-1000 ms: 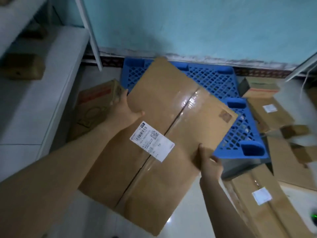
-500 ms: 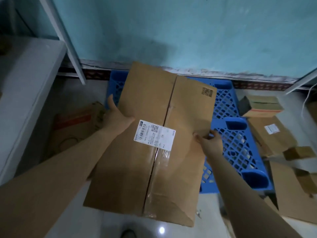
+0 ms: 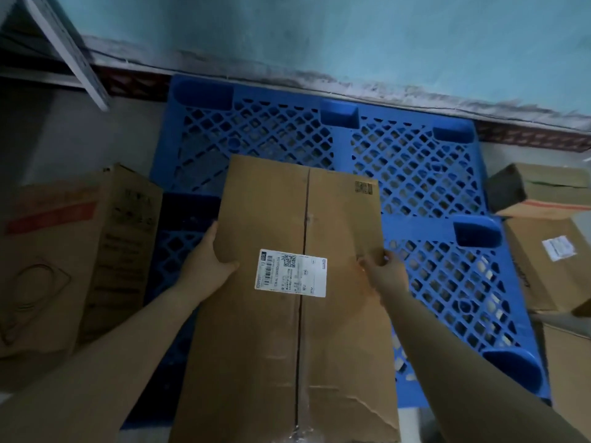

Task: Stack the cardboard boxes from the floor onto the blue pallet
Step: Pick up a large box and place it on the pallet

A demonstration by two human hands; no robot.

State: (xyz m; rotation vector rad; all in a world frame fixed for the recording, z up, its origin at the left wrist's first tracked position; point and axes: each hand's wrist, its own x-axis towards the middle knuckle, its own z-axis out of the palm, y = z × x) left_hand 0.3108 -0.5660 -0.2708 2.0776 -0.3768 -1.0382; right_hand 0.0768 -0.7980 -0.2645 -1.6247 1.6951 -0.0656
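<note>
A large brown cardboard box (image 3: pixel 275 340) with a taped centre seam and a white shipping label is held over the front left part of the blue lattice pallet (image 3: pixel 415 174). My left hand (image 3: pixel 208 260) grips the box's left edge with the thumb on top. My right hand (image 3: pixel 383 270) grips its right edge. The near right corner of the box top is torn. I cannot tell whether the box rests on the pallet or hangs just above it.
A tall brown box with a red stripe (image 3: pixel 64 260) stands on the floor left of the pallet. Several cardboard boxes (image 3: pixel 550 251) lie on the floor to the right. The teal wall (image 3: pixel 351 36) runs behind the pallet, and a white shelf post (image 3: pixel 67 49) slants at upper left.
The box has swung square to the pallet and come down lower over its front left part. The view has shifted nearer, so more of the pallet's back shows.
</note>
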